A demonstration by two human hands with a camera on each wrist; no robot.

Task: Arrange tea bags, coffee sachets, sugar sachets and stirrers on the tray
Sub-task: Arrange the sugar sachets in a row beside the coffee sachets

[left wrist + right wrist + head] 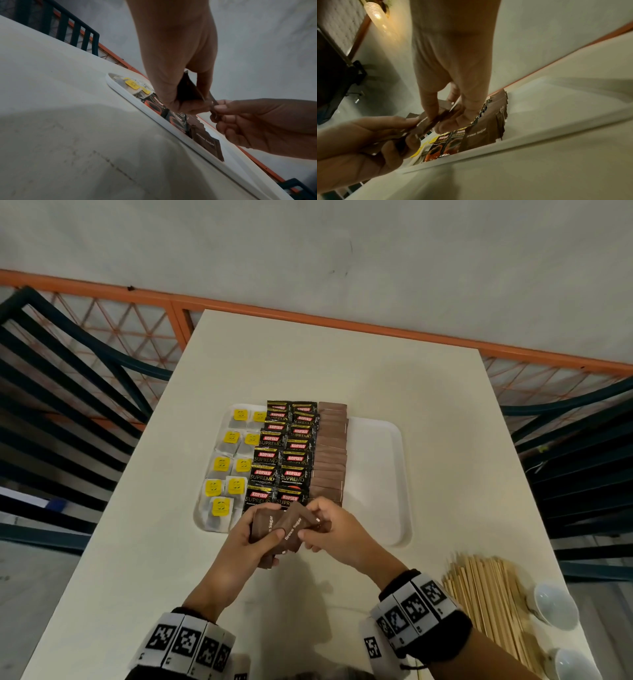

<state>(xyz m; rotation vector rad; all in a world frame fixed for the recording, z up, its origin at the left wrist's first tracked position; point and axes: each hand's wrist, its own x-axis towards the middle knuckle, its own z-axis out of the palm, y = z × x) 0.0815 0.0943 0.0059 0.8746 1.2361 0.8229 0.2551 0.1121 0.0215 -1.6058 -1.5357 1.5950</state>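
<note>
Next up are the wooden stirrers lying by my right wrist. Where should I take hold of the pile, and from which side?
Probably best from above, across the middle of the stirrers. They lie flat and roughly parallel on the table, running away from you, so fingers closing across the bundle from both long sides gather several evenly. Coming from the left keeps clear of the white cups on the right.

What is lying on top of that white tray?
On the tray: tea bags with yellow tags, black coffee sachets, and a row of brown sugar sachets. Its right side is bare. The hands hide the near edge.
</note>
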